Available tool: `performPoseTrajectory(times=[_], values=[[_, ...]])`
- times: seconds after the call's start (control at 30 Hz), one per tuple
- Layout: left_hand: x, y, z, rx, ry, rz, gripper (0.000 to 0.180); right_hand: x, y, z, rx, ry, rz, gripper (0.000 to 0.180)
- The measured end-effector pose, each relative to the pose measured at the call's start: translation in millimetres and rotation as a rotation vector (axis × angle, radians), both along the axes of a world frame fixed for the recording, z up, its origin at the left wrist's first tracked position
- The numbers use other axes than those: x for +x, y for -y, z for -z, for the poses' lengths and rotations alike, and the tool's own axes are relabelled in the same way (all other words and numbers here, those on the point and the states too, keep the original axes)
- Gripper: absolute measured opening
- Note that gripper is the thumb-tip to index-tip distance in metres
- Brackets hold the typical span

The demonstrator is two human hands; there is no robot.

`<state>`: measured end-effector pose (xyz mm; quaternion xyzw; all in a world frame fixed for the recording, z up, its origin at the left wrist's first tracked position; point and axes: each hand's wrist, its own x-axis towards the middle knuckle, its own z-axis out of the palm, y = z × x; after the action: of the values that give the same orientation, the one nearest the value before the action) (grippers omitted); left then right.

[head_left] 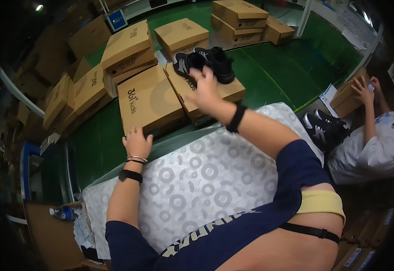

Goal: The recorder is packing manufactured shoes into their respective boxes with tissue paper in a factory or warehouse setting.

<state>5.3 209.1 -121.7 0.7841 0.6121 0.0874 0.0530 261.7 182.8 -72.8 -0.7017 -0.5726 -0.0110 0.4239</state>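
Head view, read from left to right. The left hand lies flat and released, fingers spread on the near edge of a closed brown cardboard shoebox that rests on the green conveyor belt; it presses rather than grips. Between the forearms a sheet of white wrapping paper printed with grey rings covers the worktop. The right hand reaches over a second shoebox to a pair of small black shoes standing on its lid; the fingers curl against the nearer shoe, though whether they have closed on it cannot be told from this angle. The shoes look light, with soft, yielding uppers and firmer soles, and are not fragile; the collar or heel would likely give the surest hold, and both could probably be pinched together. The boxes appear stiff but light and liable to slide on the belt. At far right, another person's hands rest on a further box, with black shoes alongside.
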Motion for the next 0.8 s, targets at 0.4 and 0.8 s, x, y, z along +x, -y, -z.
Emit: performPoseTrajectory(times=[0.4, 0.8], values=[[41.0, 150.4, -71.0, 0.369, 0.314, 0.335, 0.061, 25.3, 63.6, -104.9, 0.026, 0.151, -0.429, 0.028], [-25.8, 247.8, -66.3, -0.739, 2.042, 0.041, 0.044, -100.8, 168.3, -56.4, -0.099, -1.028, -0.823, 0.030]])
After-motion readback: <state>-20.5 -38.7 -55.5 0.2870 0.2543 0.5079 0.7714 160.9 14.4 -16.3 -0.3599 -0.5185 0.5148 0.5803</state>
